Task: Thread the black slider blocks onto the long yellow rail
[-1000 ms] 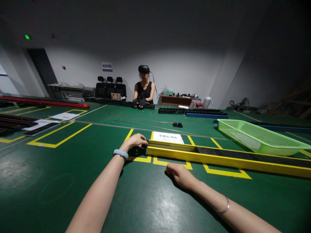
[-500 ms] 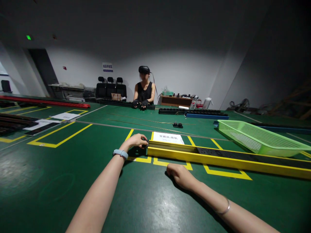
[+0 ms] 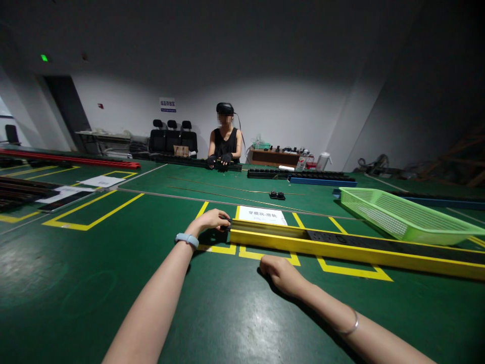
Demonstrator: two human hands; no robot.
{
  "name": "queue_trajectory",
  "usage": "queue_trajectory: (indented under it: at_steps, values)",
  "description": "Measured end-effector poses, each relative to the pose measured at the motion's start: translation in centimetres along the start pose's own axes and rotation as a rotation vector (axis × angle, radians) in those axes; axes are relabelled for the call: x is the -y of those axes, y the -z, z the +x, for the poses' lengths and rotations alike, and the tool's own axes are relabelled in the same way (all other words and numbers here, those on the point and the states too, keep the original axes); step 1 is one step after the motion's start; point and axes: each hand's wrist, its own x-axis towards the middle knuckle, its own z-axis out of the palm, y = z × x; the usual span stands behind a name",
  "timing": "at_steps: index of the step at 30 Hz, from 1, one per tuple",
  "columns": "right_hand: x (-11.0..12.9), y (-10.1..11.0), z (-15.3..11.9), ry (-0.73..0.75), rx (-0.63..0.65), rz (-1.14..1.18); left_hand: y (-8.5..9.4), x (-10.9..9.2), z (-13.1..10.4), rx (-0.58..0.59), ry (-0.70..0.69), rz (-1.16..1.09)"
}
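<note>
A long yellow rail (image 3: pixel 341 252) lies on the green table, its near-left end at the middle of the view. Farther right, black pieces (image 3: pixel 341 237) fill its channel. My left hand (image 3: pixel 214 220) is at the left end, its fingers closed around a small black piece (image 3: pixel 228 224) at the channel mouth; most of that piece is hidden by the fingers. My right hand (image 3: pixel 282 274) rests on the table just in front of the rail, apart from it. Its fingers are curled in, and whether anything is inside them is hidden.
Behind the rail lie a paper sign (image 3: pixel 263 215), two small black parts (image 3: pixel 277 195) and thin rods (image 3: pixel 235 189). A light green basket (image 3: pixel 409 215) stands at right. Across the table, a person (image 3: pixel 226 139) has gloved hands on a black strip. Dark rails (image 3: pixel 25 189) lie at left.
</note>
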Motion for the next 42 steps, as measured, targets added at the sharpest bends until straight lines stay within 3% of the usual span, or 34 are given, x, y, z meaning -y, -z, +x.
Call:
queue_trajectory:
  at_steps: [13,20,24,28,35,42]
  values:
    - [0.0,0.0,0.1,-0.011,0.004,-0.017,-0.7,-1.1,-0.3,-0.014,0.021,0.001]
    - [0.0,0.0,0.0,-0.009,-0.001,-0.007,-1.0,-1.3,-0.3,-0.130,0.140,-0.082]
    - [-0.1,0.0,0.0,-0.005,-0.001,-0.002,-1.2,-1.3,-0.2,-0.138,0.159,-0.074]
    - [-0.2,0.0,0.0,0.002,-0.005,0.002,-1.7,-2.1,-0.3,-0.132,0.180,0.027]
    - [0.0,0.0,0.0,0.014,0.001,0.014,-3.3,-3.4,-0.2,-0.266,0.215,0.430]
    - [0.0,0.0,0.0,0.011,-0.008,0.012,-4.3,-3.3,0.1,-0.254,0.221,0.588]
